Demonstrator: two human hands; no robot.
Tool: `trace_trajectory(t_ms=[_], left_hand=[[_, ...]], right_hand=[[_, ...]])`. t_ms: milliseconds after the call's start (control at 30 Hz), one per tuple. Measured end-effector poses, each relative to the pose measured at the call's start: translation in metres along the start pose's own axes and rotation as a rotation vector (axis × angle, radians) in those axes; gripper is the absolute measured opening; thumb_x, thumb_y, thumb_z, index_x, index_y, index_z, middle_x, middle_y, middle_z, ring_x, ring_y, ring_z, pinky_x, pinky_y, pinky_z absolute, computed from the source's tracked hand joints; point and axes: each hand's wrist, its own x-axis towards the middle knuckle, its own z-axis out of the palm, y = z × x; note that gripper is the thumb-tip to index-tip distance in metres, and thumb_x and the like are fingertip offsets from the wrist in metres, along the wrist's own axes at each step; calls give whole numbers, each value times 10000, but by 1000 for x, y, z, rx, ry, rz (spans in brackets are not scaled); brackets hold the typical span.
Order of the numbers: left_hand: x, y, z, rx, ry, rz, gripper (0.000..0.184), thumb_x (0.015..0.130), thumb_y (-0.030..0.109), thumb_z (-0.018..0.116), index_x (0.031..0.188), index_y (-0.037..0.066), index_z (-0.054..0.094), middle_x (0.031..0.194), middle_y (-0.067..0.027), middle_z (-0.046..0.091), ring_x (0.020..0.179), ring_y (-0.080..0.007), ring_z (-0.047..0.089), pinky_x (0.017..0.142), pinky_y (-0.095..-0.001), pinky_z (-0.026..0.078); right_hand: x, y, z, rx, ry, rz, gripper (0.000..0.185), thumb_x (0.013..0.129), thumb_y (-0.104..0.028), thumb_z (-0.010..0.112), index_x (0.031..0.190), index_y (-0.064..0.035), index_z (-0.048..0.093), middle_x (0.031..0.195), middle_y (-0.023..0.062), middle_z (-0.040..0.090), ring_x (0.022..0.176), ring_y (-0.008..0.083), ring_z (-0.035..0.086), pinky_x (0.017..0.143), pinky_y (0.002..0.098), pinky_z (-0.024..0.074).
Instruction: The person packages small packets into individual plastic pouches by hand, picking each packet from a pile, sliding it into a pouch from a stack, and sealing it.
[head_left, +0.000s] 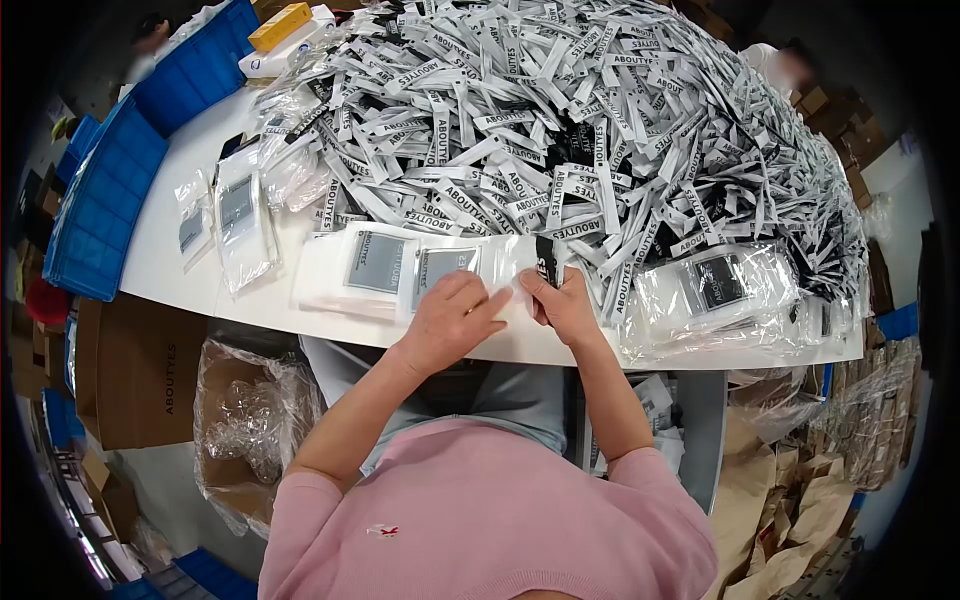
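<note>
A clear plastic bag (500,254) with a grey printed label lies near the table's front edge, on top of similar flat bags. My left hand (452,318) rests over it, fingers slightly bent and apart, touching the plastic. At the bag's right end my right hand (562,303) is closed, thumb against the plastic, gripping a black packet (546,261) with white ABOUTYES lettering. Whether the packet sits inside the bag or on it, I cannot tell. Just left lies another labelled bag (378,262).
A large heap of white and black ABOUTYES strip packets (560,120) covers the table's back. Filled clear bags (715,285) lie at the right, more bags (240,215) at the left. Blue bins (105,205) line the left edge. A cardboard box (135,370) stands below.
</note>
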Motion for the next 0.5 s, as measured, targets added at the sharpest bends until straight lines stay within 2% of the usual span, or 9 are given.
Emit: trace_trajectory(t_ms=[67, 100, 167, 233, 300, 333, 367, 433, 500], left_hand=[[10, 16, -1, -428, 132, -633, 218, 833, 132, 617, 1003, -4, 602, 883, -39, 601, 808, -220, 587, 721, -352, 484], [13, 20, 3, -438, 131, -644, 218, 833, 132, 617, 1003, -4, 602, 883, -39, 601, 808, -220, 587, 721, -352, 484], [16, 18, 4, -1130, 162, -988, 185, 853, 110, 557, 946, -43, 605, 761, -56, 601, 661, -118, 574, 620, -296, 494], [20, 9, 3, -1239, 171, -1031, 166, 850, 54, 508, 933, -46, 611, 739, -44, 613, 691, -74, 576, 611, -257, 488], [27, 11, -6, -1546, 311, -1180, 156, 853, 37, 498, 896, -55, 617, 744, -44, 615, 697, -61, 567, 582, -225, 471], [32, 14, -6, -1415, 339, -1112, 136, 826, 2, 508, 894, -39, 619, 712, -15, 592, 620, -31, 501, 526, -197, 424], [31, 13, -5, -1414, 339, -1115, 136, 826, 2, 508, 894, -39, 619, 712, -15, 592, 620, -31, 501, 526, -197, 424], [24, 5, 3, -1002, 204, -896, 166, 778, -33, 537, 919, -14, 623, 681, -9, 566, 566, -21, 436, 488, -201, 387], [19, -2, 8, -953, 136, -881, 223, 730, -63, 555, 927, 5, 633, 656, -10, 535, 547, -24, 397, 478, -212, 368]], right_hand=[[-1, 3, 7, -281, 79, -196, 140, 808, -174, 625, 877, -52, 621, 600, 20, 555, 537, 124, 528, 503, 281, 426], [-7, -2, 16, -508, 99, -376, 169, 782, -150, 638, 861, -4, 608, 614, 49, 550, 564, 125, 536, 518, 289, 425], [-13, -14, 32, -661, 92, -536, 186, 772, -141, 645, 847, 23, 598, 621, 58, 541, 566, 111, 507, 520, 280, 414], [-9, -9, 29, -679, 105, -672, 175, 762, -131, 650, 848, 14, 602, 632, 81, 556, 544, 148, 508, 521, 290, 416], [-5, -3, 21, -444, 15, -490, 214, 735, -122, 662, 897, 0, 597, 669, 120, 576, 558, 240, 541, 531, 320, 430], [-2, -3, 20, -441, 7, -497, 233, 718, -105, 661, 918, -10, 587, 703, 144, 578, 611, 308, 558, 533, 341, 439], [0, -4, 22, -439, 6, -495, 233, 718, -105, 661, 918, -10, 587, 703, 144, 578, 611, 308, 558, 533, 341, 439], [-1, -10, 31, -785, 156, -722, 242, 698, -78, 651, 919, -16, 574, 724, 131, 575, 632, 300, 566, 521, 341, 440], [-1, -10, 30, -844, 178, -849, 249, 649, -57, 643, 881, -29, 557, 723, 117, 559, 628, 294, 565, 510, 348, 440]])
